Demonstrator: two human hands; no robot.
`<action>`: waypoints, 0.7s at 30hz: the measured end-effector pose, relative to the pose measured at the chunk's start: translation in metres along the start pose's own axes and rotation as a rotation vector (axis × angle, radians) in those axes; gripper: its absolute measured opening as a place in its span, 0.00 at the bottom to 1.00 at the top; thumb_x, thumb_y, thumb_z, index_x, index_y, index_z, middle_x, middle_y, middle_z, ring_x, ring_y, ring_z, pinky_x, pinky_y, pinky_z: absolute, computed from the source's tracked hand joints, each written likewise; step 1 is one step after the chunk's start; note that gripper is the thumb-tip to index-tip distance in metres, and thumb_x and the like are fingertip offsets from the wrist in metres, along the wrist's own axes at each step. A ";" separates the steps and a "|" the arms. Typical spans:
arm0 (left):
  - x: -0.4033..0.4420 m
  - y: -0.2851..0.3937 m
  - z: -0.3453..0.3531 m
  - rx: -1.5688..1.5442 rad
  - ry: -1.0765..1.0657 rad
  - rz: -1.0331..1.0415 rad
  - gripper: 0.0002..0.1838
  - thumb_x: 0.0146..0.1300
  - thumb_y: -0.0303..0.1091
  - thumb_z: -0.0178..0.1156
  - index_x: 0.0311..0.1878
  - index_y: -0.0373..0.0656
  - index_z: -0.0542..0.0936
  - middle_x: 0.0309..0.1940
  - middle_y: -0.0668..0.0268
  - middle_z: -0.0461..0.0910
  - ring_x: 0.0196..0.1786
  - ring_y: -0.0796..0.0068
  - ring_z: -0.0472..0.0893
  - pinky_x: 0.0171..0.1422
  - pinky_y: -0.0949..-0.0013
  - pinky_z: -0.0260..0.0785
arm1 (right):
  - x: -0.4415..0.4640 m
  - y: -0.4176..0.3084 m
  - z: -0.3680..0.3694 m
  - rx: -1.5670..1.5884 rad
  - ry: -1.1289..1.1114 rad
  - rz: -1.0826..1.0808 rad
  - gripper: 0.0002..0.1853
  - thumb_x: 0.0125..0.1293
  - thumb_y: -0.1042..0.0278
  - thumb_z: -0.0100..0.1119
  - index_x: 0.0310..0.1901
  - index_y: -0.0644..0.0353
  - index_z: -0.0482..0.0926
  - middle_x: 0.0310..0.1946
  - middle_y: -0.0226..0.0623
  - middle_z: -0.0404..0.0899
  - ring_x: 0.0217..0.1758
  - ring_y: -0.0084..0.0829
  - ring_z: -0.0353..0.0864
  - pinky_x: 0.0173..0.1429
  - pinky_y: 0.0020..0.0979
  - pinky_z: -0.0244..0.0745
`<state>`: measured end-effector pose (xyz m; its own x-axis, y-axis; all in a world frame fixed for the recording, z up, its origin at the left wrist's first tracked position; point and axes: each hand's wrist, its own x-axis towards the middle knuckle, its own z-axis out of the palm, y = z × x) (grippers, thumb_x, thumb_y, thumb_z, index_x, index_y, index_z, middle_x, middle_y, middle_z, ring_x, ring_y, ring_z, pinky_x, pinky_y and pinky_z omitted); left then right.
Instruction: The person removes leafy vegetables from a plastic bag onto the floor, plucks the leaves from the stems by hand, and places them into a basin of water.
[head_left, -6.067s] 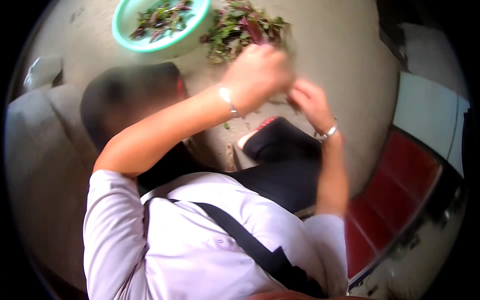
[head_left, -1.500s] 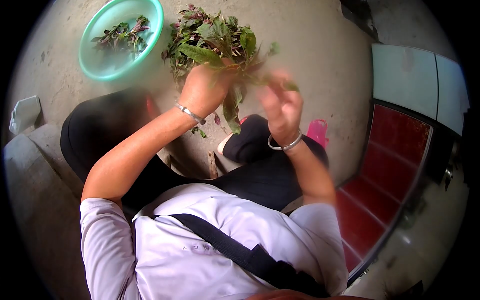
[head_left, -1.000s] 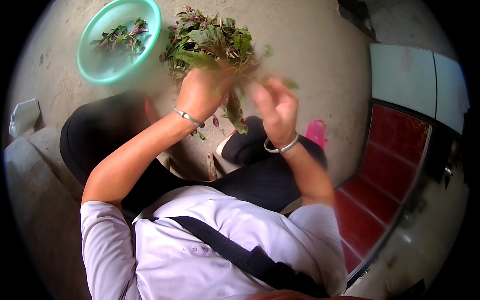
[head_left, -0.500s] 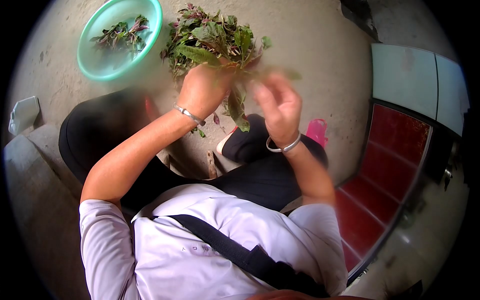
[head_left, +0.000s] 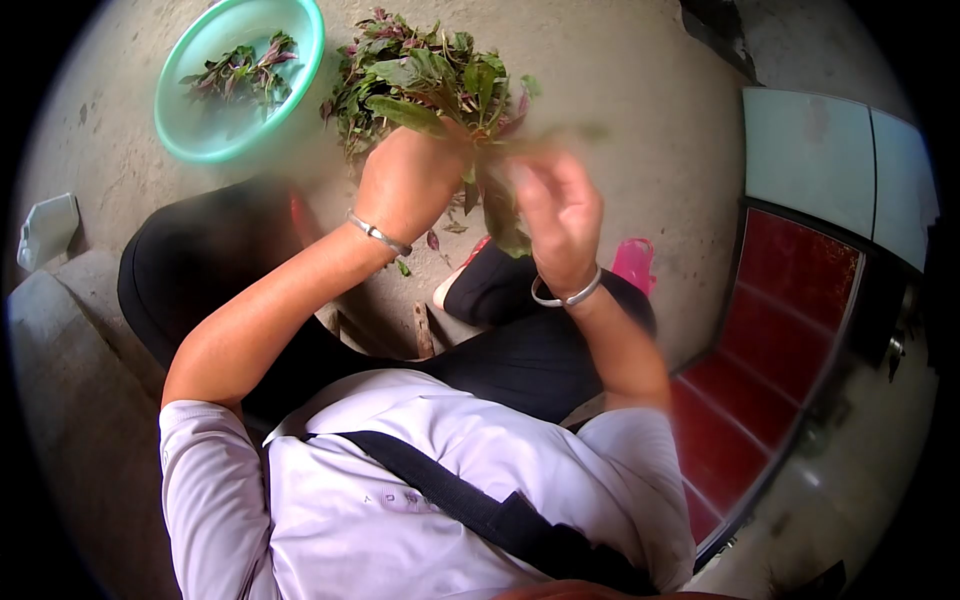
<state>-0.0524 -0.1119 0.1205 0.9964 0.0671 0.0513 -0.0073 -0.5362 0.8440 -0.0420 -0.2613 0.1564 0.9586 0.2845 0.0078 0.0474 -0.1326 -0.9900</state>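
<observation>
My left hand [head_left: 415, 175], a bracelet at its wrist, is closed round a sprig of leafy greens [head_left: 505, 215]. Its large green leaves stick out beyond the fingers, and one hangs down between my hands. My right hand [head_left: 562, 210], also with a bracelet, pinches at the same sprig from the right; its fingertips are smeared by motion. Just beyond my left hand, a heap of green and purple-red leafy greens [head_left: 400, 75] lies on the floor.
A pale green plastic basin [head_left: 312, 75] at the upper left holds some leafy greens [head_left: 240, 75]. Loose leaf bits lie on the concrete floor [head_left: 640, 100] near my feet. A pink plastic object [head_left: 633, 265] is beyond my right knee. A red-panelled cabinet [head_left: 790, 270] stands at the right.
The hanging leaf has swung to the right, towards my right hand. My right fingers have shifted slightly left against the sprig. My left hand has hardly moved.
</observation>
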 end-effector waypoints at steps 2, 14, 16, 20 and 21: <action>-0.001 0.001 0.001 -0.020 0.015 -0.002 0.08 0.53 0.33 0.49 0.28 0.41 0.75 0.25 0.54 0.75 0.30 0.53 0.75 0.32 0.57 0.67 | 0.000 -0.002 0.002 0.038 0.024 0.039 0.07 0.60 0.70 0.55 0.36 0.66 0.72 0.28 0.25 0.72 0.27 0.12 0.68 0.32 0.16 0.65; -0.001 0.001 0.003 -0.044 0.002 -0.021 0.08 0.53 0.32 0.48 0.28 0.40 0.74 0.25 0.54 0.75 0.31 0.51 0.74 0.33 0.56 0.66 | 0.002 -0.002 0.000 0.054 0.049 0.105 0.07 0.62 0.70 0.52 0.35 0.66 0.73 0.26 0.25 0.72 0.26 0.11 0.67 0.29 0.15 0.63; -0.001 0.003 0.002 -0.047 -0.014 -0.037 0.08 0.53 0.32 0.48 0.28 0.40 0.74 0.25 0.54 0.75 0.31 0.51 0.74 0.33 0.56 0.66 | 0.002 -0.002 -0.001 0.055 0.044 0.108 0.07 0.62 0.70 0.52 0.35 0.65 0.73 0.26 0.25 0.72 0.26 0.11 0.67 0.29 0.15 0.63; -0.001 0.002 0.003 -0.038 -0.006 -0.043 0.07 0.53 0.31 0.47 0.28 0.41 0.75 0.24 0.54 0.74 0.30 0.52 0.74 0.33 0.56 0.66 | 0.003 -0.002 0.000 0.077 0.047 0.111 0.06 0.61 0.71 0.53 0.35 0.65 0.72 0.25 0.24 0.72 0.25 0.11 0.66 0.27 0.14 0.62; -0.001 0.001 0.004 -0.032 0.013 -0.018 0.07 0.53 0.31 0.48 0.28 0.41 0.75 0.24 0.55 0.74 0.30 0.52 0.74 0.33 0.56 0.66 | 0.003 -0.003 0.001 0.089 0.052 0.110 0.06 0.61 0.71 0.53 0.35 0.65 0.72 0.25 0.24 0.72 0.25 0.11 0.66 0.27 0.14 0.62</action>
<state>-0.0532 -0.1156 0.1192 0.9952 0.0878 0.0429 0.0077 -0.5075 0.8616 -0.0393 -0.2591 0.1588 0.9701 0.2228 -0.0966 -0.0816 -0.0754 -0.9938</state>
